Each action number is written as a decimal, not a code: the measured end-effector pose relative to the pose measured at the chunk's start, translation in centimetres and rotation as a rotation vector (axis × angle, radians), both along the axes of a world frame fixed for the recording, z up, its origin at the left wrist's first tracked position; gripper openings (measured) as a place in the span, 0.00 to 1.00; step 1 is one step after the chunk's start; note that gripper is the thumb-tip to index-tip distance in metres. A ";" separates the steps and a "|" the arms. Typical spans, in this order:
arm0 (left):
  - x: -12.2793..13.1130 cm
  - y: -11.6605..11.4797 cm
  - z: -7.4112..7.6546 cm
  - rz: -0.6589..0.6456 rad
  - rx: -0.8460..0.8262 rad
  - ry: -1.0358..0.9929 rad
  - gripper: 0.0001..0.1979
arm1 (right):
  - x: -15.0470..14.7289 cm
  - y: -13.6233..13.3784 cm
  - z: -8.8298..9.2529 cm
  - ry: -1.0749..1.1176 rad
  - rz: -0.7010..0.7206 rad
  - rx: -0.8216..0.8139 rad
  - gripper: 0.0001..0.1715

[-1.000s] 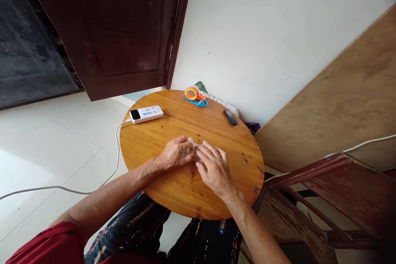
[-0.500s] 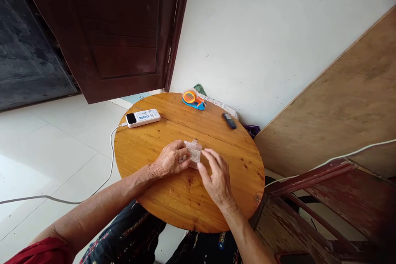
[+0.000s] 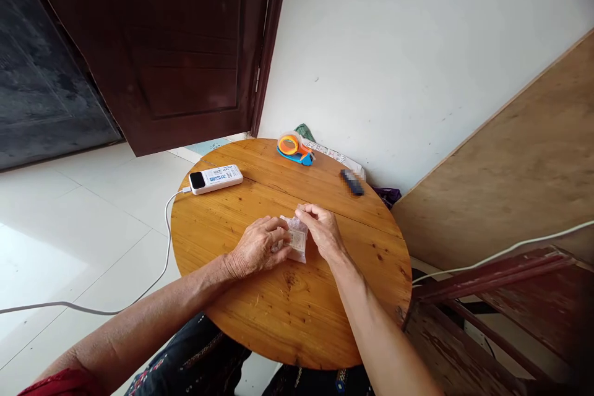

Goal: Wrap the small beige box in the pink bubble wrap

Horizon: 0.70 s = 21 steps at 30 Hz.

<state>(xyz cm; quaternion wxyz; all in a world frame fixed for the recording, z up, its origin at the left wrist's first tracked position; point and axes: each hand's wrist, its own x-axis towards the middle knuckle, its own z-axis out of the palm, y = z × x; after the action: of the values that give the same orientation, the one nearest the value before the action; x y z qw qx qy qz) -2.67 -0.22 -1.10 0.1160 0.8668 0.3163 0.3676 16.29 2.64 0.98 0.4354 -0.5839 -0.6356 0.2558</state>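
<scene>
A small packet in clear bubble wrap (image 3: 297,241), with a pale printed face showing through, lies on the round wooden table (image 3: 250,315). My left hand (image 3: 262,244) grips its left side, fingers curled over the edge. At the packet's top right edge, my right hand (image 3: 319,226) is closed in a pinch, thumb against fingers, on what looks like the wrap's upper edge. The fingertips partly hide that spot.
A white device (image 3: 217,179) with a cable is at the table's left. An orange and blue tape dispenser (image 3: 296,148), a printed paper strip (image 3: 336,154) and a dark blurred object (image 3: 352,182) sit along the back edge, near the wall.
My right hand has moved up from the packet's right side, and its spread fingers have closed into a pinch at the top edge. My left hand still holds the left side. The view has shifted slightly.
</scene>
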 end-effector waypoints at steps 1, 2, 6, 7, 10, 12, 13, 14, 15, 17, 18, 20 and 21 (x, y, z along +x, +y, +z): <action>0.0 0.1 0.0 0.013 -0.001 0.009 0.06 | -0.1 -0.5 0.3 0.018 0.016 0.004 0.17; 0.1 0.1 0.0 0.023 -0.006 0.018 0.06 | -0.1 -1.1 0.7 0.022 0.042 0.012 0.15; 0.2 0.1 0.2 0.027 0.001 0.031 0.07 | 0.0 -4.1 2.2 -0.095 0.152 0.116 0.12; 0.2 0.1 0.2 0.028 0.006 0.032 0.06 | -0.1 -4.9 2.3 -0.159 0.165 0.157 0.12; 0.3 0.0 0.2 0.046 0.006 0.029 0.05 | -0.3 -6.8 2.2 -0.439 0.146 0.299 0.15; 0.4 0.0 0.1 0.052 0.001 0.018 0.05 | -0.5 -7.8 2.0 -0.610 0.124 0.368 0.15; 0.3 0.0 0.0 0.048 -0.002 0.008 0.05 | -0.6 -8.2 1.8 -0.668 0.121 0.381 0.15; 0.3 0.0 0.0 0.038 -0.004 -0.005 0.06 | -0.8 -8.6 1.7 -0.713 0.124 0.382 0.15; 0.3 -0.1 -0.1 0.030 -0.006 -0.022 0.06 | -0.9 -9.0 1.6 -0.751 0.126 0.376 0.15; 0.3 -0.1 -0.2 0.022 -0.013 -0.057 0.07 | -1.2 -9.7 1.2 -0.814 0.119 0.365 0.18; 0.3 -0.2 -0.3 0.025 -0.015 -0.069 0.07 | -1.3 -10.0 1.0 -0.837 0.113 0.366 0.20; 0.3 -0.3 -0.3 0.037 -0.013 -0.070 0.09 | -1.6 -10.5 0.3 -0.860 0.099 0.378 0.24; 0.3 -0.3 -0.3 0.038 -0.004 -0.059 0.08 | -1.7 -10.7 0.0 -0.861 0.091 0.387 0.25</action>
<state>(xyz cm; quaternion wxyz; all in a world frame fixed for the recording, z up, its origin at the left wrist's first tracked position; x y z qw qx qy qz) -2.39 -0.53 -1.38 0.1203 0.8492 0.3298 0.3946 14.60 -8.08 1.01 0.2216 -0.5165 -0.8193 -0.1138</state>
